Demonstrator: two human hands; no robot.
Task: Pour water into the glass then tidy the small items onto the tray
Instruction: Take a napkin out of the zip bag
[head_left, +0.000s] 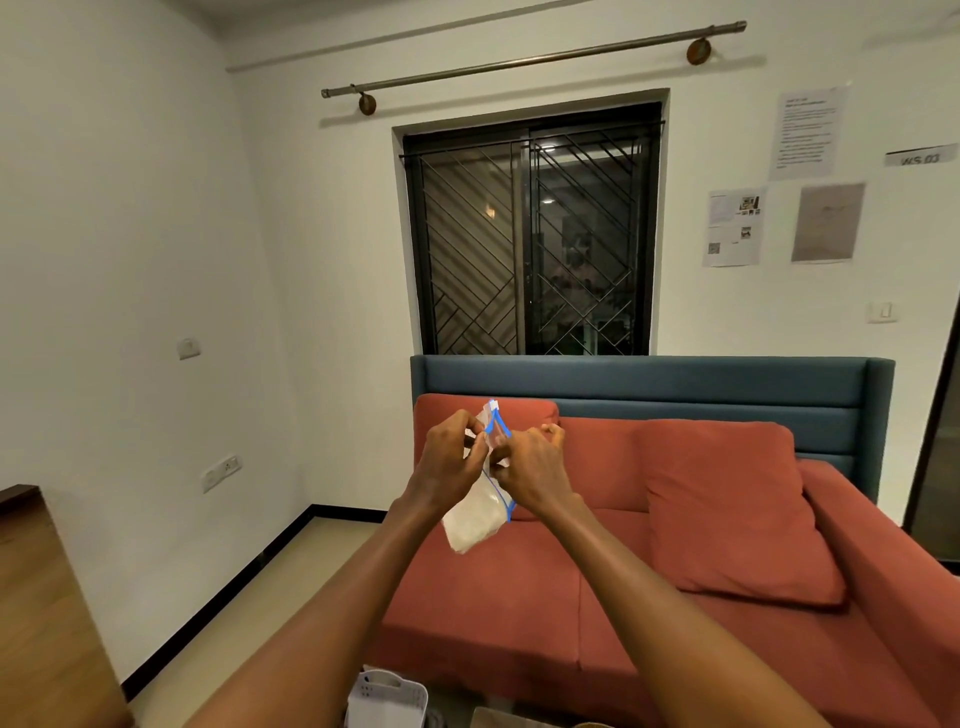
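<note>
Plastic zip bag, clear with a blue seal line and something pale inside, hangs in the air at the centre of the view, in front of the red sofa. Both hands hold it at its top edge: the left hand pinches the mouth from the 9 o'clock side, fingers curled on the plastic, and the right hand pinches it from the 3 o'clock side. The bag's lower part dangles toward 6 o'clock between the wrists. A white perforated basket sits at the frame's bottom edge, at 7 o'clock from the bag. A dark barred window lies at 12 o'clock.
</note>
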